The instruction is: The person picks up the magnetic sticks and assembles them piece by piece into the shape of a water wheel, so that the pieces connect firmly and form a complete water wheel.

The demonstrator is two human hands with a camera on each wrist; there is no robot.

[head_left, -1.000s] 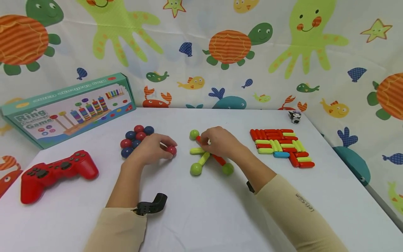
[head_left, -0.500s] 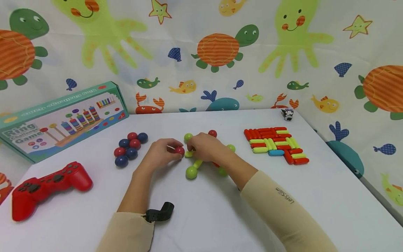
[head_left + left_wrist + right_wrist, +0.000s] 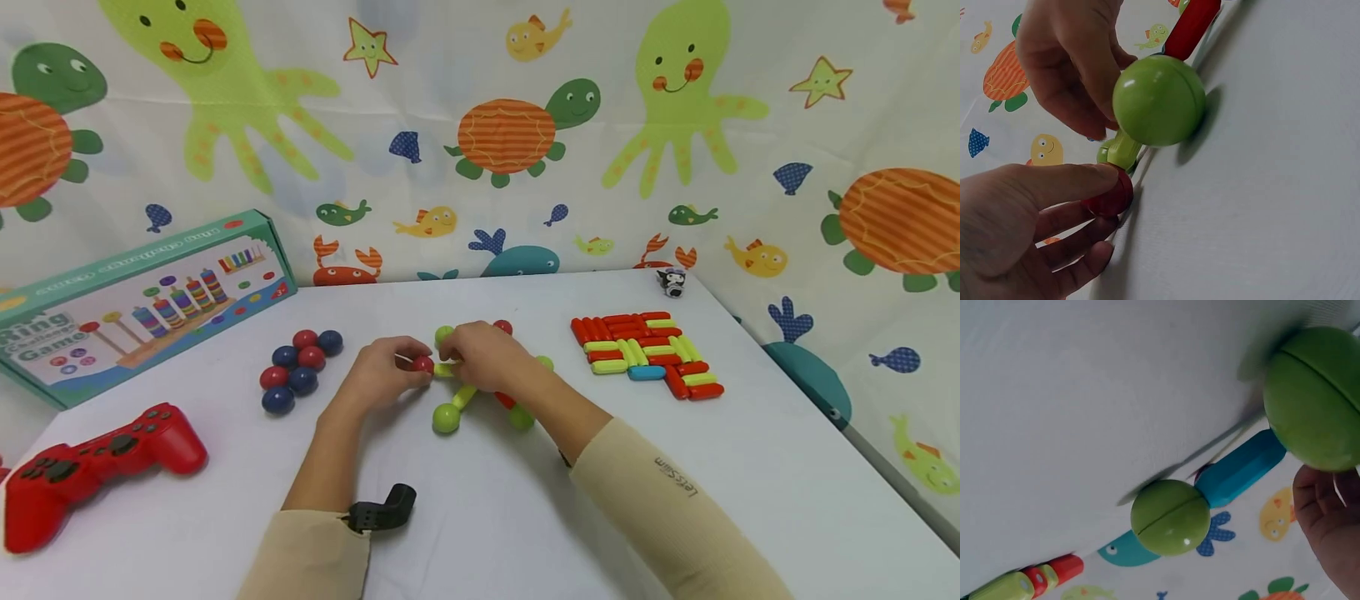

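Red ball [image 3: 423, 365] moved, seemingly touching yellow stick [image 3: 444, 370] | white tabletop [image 3: 480, 508] | sea-animal backdrop [image 3: 465, 58]

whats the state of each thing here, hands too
left hand: gripping red ball
right hand: fingers bent, grip hidden
red ball: held at the lime stick
joined piece: sticks and balls connected
controller: lying buttons up
box: closed
loose balls: clustered, unattached
spare sticks: flat, packed together
figurine: upright

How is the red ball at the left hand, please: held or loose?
Held: the left hand pinches the red ball between its thumb and fingers.
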